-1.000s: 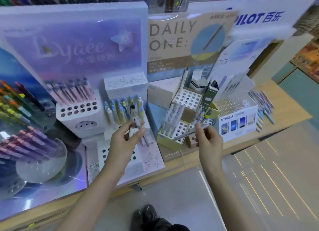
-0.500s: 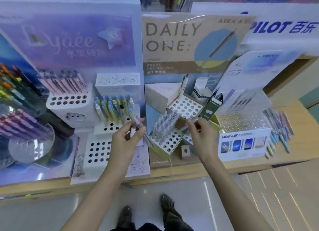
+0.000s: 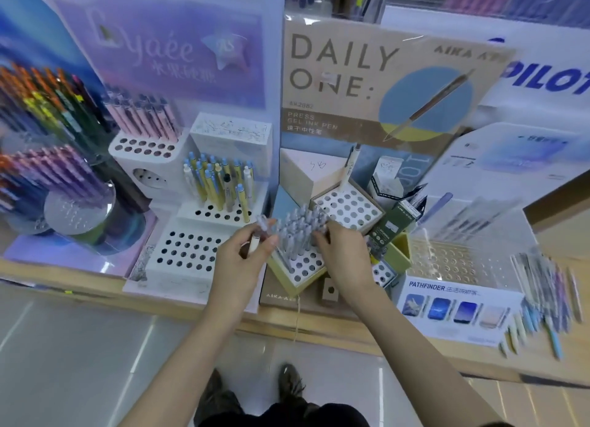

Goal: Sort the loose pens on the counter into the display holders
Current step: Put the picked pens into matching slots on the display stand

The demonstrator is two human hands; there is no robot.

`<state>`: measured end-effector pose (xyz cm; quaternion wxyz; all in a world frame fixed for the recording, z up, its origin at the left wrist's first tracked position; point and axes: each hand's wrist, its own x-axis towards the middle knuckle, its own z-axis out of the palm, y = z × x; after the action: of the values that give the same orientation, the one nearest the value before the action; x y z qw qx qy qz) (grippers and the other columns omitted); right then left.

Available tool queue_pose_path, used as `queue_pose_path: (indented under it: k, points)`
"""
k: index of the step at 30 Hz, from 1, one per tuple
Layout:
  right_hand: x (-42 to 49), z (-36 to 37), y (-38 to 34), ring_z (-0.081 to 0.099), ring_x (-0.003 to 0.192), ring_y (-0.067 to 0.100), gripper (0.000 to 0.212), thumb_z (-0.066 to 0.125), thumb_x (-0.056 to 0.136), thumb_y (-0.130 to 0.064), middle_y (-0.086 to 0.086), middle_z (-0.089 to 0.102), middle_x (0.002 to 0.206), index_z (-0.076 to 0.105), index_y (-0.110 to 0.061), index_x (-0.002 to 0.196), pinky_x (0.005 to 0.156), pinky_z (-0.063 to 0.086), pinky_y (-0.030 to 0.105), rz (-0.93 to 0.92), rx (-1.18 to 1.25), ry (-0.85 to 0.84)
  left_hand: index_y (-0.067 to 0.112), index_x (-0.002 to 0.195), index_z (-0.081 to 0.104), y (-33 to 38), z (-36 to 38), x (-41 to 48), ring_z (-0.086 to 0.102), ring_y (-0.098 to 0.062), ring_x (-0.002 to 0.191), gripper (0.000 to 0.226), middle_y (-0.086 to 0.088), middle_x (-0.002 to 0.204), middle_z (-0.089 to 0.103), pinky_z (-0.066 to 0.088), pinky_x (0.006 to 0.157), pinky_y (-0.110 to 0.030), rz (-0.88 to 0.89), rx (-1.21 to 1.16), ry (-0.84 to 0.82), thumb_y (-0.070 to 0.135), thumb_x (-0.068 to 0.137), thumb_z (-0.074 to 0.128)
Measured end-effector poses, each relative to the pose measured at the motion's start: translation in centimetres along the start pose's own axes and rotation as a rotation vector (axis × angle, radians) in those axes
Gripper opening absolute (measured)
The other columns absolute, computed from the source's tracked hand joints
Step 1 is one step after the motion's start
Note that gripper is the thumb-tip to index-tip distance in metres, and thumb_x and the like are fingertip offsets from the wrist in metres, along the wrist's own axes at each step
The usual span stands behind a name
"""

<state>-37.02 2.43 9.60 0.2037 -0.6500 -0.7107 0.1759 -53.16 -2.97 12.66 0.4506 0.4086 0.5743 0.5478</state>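
Loose pens (image 3: 539,302) on wooden counter (image 3: 335,329); grey floor (image 3: 79,362).

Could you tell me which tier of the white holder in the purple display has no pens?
The lowest front tier: its visible holes are empty, while the middle tier holds blue-and-yellow pens and the top tier pink pens.

The right hand's (image 3: 344,254) fingertips are buried among the grey pens (image 3: 297,228) in the near holder (image 3: 306,276), so whether they pinch one cannot be told. The left hand (image 3: 242,263) covers the lower part of the pen (image 3: 262,226) it pinches. The loose pens (image 3: 542,295) at the right of the counter (image 3: 335,326) smear into streaks, too blurred to count. The PILOT sign (image 3: 549,78) runs off the right edge, the rainbow pens (image 3: 38,107) off the left. Print on the dark box (image 3: 399,225) is unreadable.
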Motion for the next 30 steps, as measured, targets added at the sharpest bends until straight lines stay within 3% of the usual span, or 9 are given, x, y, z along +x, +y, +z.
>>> queue_pose_path:
  k: [2, 4, 8, 11, 14, 18, 25, 28, 30]
  points:
    - [0.3, -0.3, 0.2, 0.059, 0.074, 0.031, 0.026, 0.055, 0.096, -0.028, 0.014, 0.063, 0.078, 0.058, -0.004, 0.088, 0.059, 0.036, 0.032, 0.006, -0.004, -0.036, 0.038, 0.085, 0.070, 0.2, 0.0, -0.2, 0.056, -0.010, 0.074, 0.023, 0.017, 0.085, 0.071, 0.046, 0.062, -0.033, 0.017, 0.016, 0.016, 0.015, 0.085, 0.068]
    - [0.4, -0.7, 0.4, 0.057, 0.070, 0.026, 0.021, 0.057, 0.094, -0.029, 0.007, 0.059, 0.072, 0.055, -0.008, 0.091, 0.057, 0.039, 0.032, 0.019, 0.087, -0.073, 0.045, 0.081, 0.072, 0.2, 0.0, -0.2, 0.055, 0.004, 0.065, 0.028, 0.023, 0.077, 0.067, 0.040, 0.049, -0.015, 0.018, 0.030, 0.022, 0.017, 0.084, 0.070]
    - [0.1, -1.8, 0.6, 0.062, 0.060, 0.016, 0.018, 0.056, 0.095, -0.025, 0.004, 0.065, 0.073, 0.052, -0.012, 0.106, 0.057, 0.050, 0.035, 0.032, 0.297, -0.067, 0.037, 0.088, 0.070, 0.1, 0.1, -0.3, 0.055, 0.010, 0.067, 0.023, 0.023, 0.077, 0.066, 0.040, 0.056, -0.004, 0.029, 0.013, 0.020, 0.014, 0.084, 0.069]
    - [0.1, -2.1, 0.7, 0.061, 0.049, 0.014, 0.012, 0.054, 0.096, -0.020, 0.005, 0.064, 0.070, 0.054, -0.010, 0.104, 0.053, 0.052, 0.032, 0.048, 0.358, -0.069, 0.040, 0.088, 0.069, 0.1, 0.2, -0.4, 0.054, 0.010, 0.067, 0.025, 0.023, 0.074, 0.064, 0.041, 0.058, -0.005, 0.027, 0.025, 0.024, 0.015, 0.084, 0.070]
    - [0.0, -2.0, 0.8, 0.062, 0.059, 0.027, 0.015, 0.052, 0.097, -0.018, 0.012, 0.064, 0.071, 0.058, -0.006, 0.103, 0.061, 0.052, 0.045, 0.044, 0.288, -0.038, 0.043, 0.085, 0.071, 0.0, 0.2, -0.3, 0.056, 0.008, 0.072, 0.027, 0.017, 0.077, 0.064, 0.044, 0.066, -0.010, 0.028, 0.021, 0.039, 0.017, 0.083, 0.071]
    - [0.9, -2.4, 1.0, 0.062, 0.071, 0.029, 0.021, 0.057, 0.094, -0.026, 0.011, 0.065, 0.075, 0.062, -0.006, 0.096, 0.063, 0.049, 0.039, -0.032, 0.099, -0.031, 0.051, 0.083, 0.072, 0.0, 0.6, -0.3, 0.061, 0.004, 0.086, 0.032, 0.015, 0.082, 0.067, 0.047, 0.084, -0.022, 0.021, 0.021, 0.039, 0.018, 0.083, 0.072]
    - [2.1, -3.3, 1.3, 0.063, 0.077, 0.024, 0.028, 0.058, 0.091, -0.042, 0.004, 0.066, 0.079, 0.060, -0.014, 0.090, 0.066, 0.051, 0.037, -0.103, -0.136, -0.105, 0.035, 0.093, 0.071, 0.0, 1.5, -0.3, 0.062, 0.001, 0.086, 0.023, 0.009, 0.089, 0.068, 0.049, 0.086, -0.026, 0.019, 0.039, 0.018, 0.014, 0.083, 0.071]
    - [1.2, -3.8, 1.1, 0.064, 0.072, 0.021, 0.037, 0.059, 0.089, -0.046, 0.004, 0.066, 0.077, 0.056, -0.015, 0.108, 0.063, 0.051, 0.036, -0.086, -0.048, -0.060, 0.034, 0.095, 0.070, -0.2, 2.0, -0.4, 0.064, -0.003, 0.086, 0.024, 0.008, 0.089, 0.069, 0.051, 0.082, -0.022, 0.009, 0.039, 0.012, 0.014, 0.082, 0.072]
    - [0.0, -4.6, 0.5, 0.059, 0.062, 0.011, 0.041, 0.061, 0.087, -0.048, -0.002, 0.061, 0.067, 0.053, -0.020, 0.117, 0.057, 0.048, 0.028, -0.071, 0.196, 0.001, 0.030, 0.094, 0.070, -0.2, 2.4, -0.3, 0.065, -0.005, 0.085, 0.023, 0.006, 0.089, 0.070, 0.052, 0.080, -0.020, 0.013, 0.049, -0.002, 0.012, 0.081, 0.073]
